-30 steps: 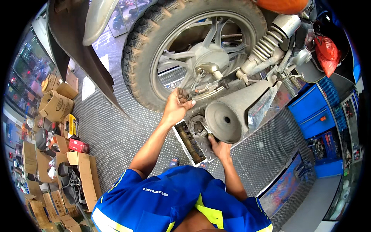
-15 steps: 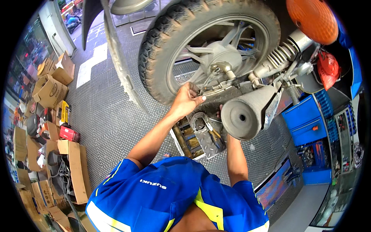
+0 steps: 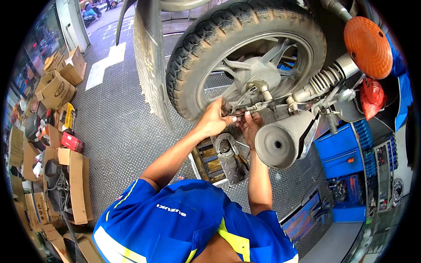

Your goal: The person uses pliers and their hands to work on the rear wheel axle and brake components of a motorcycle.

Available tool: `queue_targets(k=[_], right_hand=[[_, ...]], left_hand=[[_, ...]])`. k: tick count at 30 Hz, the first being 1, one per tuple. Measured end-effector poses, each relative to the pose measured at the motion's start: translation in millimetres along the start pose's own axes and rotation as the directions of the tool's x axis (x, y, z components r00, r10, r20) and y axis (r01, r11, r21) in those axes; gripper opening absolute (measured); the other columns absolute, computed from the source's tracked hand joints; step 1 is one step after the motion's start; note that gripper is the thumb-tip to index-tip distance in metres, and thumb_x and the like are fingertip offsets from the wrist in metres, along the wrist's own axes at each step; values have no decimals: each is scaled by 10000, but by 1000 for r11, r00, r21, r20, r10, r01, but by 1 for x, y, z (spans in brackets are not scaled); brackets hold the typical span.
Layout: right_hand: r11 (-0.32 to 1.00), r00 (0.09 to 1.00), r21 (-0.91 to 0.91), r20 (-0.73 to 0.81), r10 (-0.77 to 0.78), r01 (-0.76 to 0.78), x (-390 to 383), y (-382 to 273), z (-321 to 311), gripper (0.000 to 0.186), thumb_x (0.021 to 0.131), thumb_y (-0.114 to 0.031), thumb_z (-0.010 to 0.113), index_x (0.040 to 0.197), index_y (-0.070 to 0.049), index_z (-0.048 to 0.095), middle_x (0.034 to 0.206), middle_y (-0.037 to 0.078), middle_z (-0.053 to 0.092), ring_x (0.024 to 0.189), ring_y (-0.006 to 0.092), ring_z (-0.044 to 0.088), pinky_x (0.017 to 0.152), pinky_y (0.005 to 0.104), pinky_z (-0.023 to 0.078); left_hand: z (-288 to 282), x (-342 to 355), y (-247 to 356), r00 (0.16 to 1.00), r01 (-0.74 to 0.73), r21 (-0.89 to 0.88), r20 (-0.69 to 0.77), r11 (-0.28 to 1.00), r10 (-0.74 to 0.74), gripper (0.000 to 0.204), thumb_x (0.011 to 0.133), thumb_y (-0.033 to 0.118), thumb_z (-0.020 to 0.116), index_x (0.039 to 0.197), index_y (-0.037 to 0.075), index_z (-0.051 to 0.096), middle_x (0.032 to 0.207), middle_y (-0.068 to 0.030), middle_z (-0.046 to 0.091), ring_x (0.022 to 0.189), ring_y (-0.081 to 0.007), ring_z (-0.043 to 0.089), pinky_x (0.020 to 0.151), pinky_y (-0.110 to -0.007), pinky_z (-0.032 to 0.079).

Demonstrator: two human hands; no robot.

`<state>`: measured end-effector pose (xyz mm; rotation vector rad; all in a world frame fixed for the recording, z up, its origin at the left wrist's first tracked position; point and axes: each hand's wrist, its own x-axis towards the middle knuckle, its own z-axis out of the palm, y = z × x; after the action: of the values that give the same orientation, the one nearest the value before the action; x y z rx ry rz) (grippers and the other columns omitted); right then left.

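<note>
A motorcycle's rear wheel, with a muddy tyre (image 3: pixel 186 65) and a grey hub (image 3: pixel 259 75), stands in front of me. My left hand (image 3: pixel 213 119) is closed in a pinch at the end of the metal linkage below the hub. Right beside it, my right hand (image 3: pixel 251 129) pinches at the same spot, thumb and fingertips together. What lies between the fingers is small, dark and mostly covered. The muffler (image 3: pixel 266 151) sits close to the right of my right hand, its round end toward me. Above it slants the shock absorber (image 3: pixel 323 82).
A dirty mudguard (image 3: pixel 151 61) hangs left of the tyre. Below my hands is a grey metal stand (image 3: pixel 229 162) over a floor opening. An orange turn signal (image 3: pixel 368 47) juts out at upper right. Cardboard boxes (image 3: pixel 79 186) line the left; a blue tool cabinet (image 3: pixel 340 153) stands right.
My right hand has come up from beside the muffler to meet the left hand at the linkage. The left hand stays at the linkage. The whole view has shifted slightly.
</note>
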<state>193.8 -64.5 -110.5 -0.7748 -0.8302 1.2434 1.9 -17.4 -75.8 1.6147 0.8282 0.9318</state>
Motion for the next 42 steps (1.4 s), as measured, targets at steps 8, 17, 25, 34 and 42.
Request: queue_targets(k=[8,17,25,34,42], right_hand=[[997,994,30,88,-72,70,4,-3,-5,211,1032,-161,654,1145,16,672,995,97,723,839,173,665,725,323,550],[992,993,84,70,-99,93,4,5,-14,179,1029,-136,654,1142,1,668,1038,121,729,854,192,674,733,343,563],[970,991,235,92,-95,71,10,5,-13,187,1019,-70,638,1204,-61,608,1055,153,723,869,242,719,711,372,614],[977,983,165,102,-153,135,8,0,-4,324,1012,-91,654,1322,-68,564,1074,141,686,880,232,671,758,373,563],[970,987,198,46,-154,142,7,-2,1,243,970,-33,661,1178,-33,536,1012,157,717,797,245,738,681,376,643]], left_hand=[[15,-13,8,996,16,-277,-81,961,-40,354,917,2,761,1160,-44,507,1007,-108,639,882,-138,618,769,-314,519],[21,-10,-12,991,-107,-344,-110,933,73,437,935,-6,745,1274,-6,469,988,-53,597,858,-113,563,758,-287,500],[13,-20,-2,844,-401,270,-264,876,467,482,815,82,857,1200,7,577,998,-96,589,846,-203,580,776,-343,505],[26,-17,-10,856,-374,114,-339,920,390,354,804,5,795,1087,-24,584,953,-119,602,845,-221,600,782,-353,507],[44,-10,-34,805,-428,7,-451,904,385,301,836,-28,763,1075,-30,580,953,-125,634,867,-218,617,813,-353,510]])
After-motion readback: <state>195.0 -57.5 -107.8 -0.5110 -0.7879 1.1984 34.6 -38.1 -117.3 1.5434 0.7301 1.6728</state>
